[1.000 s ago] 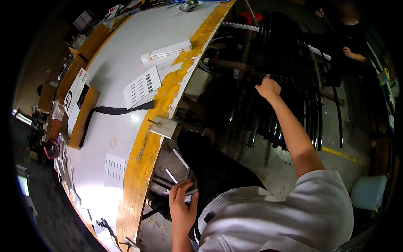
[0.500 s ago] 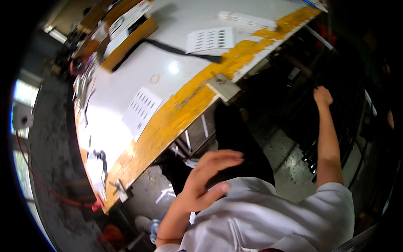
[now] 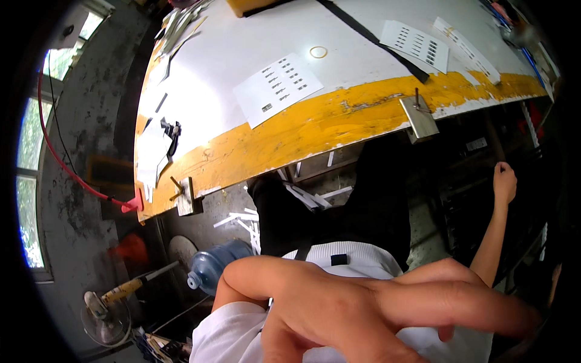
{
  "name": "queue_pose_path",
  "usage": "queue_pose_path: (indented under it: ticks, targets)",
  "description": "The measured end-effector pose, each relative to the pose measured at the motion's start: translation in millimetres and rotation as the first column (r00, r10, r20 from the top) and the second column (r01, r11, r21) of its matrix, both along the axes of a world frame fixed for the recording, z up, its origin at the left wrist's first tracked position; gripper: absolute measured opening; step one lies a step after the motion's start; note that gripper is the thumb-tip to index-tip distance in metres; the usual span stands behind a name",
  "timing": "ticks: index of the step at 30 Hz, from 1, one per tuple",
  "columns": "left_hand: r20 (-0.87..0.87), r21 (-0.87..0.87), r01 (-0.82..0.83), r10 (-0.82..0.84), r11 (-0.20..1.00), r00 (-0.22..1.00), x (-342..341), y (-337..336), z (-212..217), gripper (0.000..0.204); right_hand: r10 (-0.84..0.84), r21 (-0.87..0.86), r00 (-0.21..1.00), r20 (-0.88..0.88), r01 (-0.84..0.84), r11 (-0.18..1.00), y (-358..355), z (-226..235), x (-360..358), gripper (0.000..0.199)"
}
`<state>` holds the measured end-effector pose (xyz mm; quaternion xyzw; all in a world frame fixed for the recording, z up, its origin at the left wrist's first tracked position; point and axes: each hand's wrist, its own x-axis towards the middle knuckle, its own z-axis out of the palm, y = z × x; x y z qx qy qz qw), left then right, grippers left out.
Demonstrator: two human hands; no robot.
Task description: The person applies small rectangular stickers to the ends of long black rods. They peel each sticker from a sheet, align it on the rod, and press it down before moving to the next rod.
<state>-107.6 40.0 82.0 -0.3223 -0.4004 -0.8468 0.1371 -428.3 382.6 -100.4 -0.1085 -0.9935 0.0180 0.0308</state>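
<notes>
My left hand [image 3: 345,302] is lifted very close to the view, across my white shirt. Its fingers stretch out to the right, blurred at the tips, and it holds nothing visible. At the far right, my right hand [image 3: 505,183] is closed in a fist low beside the dark area under the table. A dim bar-like shape [image 3: 495,136] runs just beyond that fist; the shadow hides whether the fingers wrap round it. On the table [image 3: 321,115] ahead lie a printed white sheet [image 3: 278,86], a second printed sheet [image 3: 414,45] and a black strap [image 3: 357,27].
Two metal clamps [image 3: 419,118] [image 3: 184,196] grip the table's yellow front edge. A rubber band [image 3: 318,52] and a white printed strip [image 3: 466,49] lie on top. Below left are a blue water jug [image 3: 218,266], a fan [image 3: 106,320] and white scraps [image 3: 245,221].
My left hand has risen towards the view and now spreads across my shirt. The view has turned, so the table sits straighter ahead. My right hand stays closed at the right.
</notes>
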Motion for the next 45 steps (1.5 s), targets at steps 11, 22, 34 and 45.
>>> queue_pose_path:
  ticks: [11,22,34,45]
  targets:
    - [0.016,-0.626,-0.341,0.449,0.701,0.893,7,-60,-2,0.039,0.795,-0.427,0.445,-0.413,-0.865,0.263,-254,134,101,0.02]
    - [-0.317,-0.875,0.252,0.882,-0.414,0.349,-57,-233,-61,0.061,0.983,-0.241,0.073,-0.166,-0.97,0.031,-363,100,142,0.016]
    - [-0.207,-0.839,0.378,0.871,-0.392,0.445,-99,-290,-128,0.073,0.975,-0.417,0.208,-0.081,-0.895,0.156,-363,104,136,0.026]
    - [-0.167,-0.868,0.442,0.972,-0.224,0.165,-89,-225,-101,0.084,0.95,-0.307,0.303,-0.069,-0.913,0.269,-396,88,109,0.061]
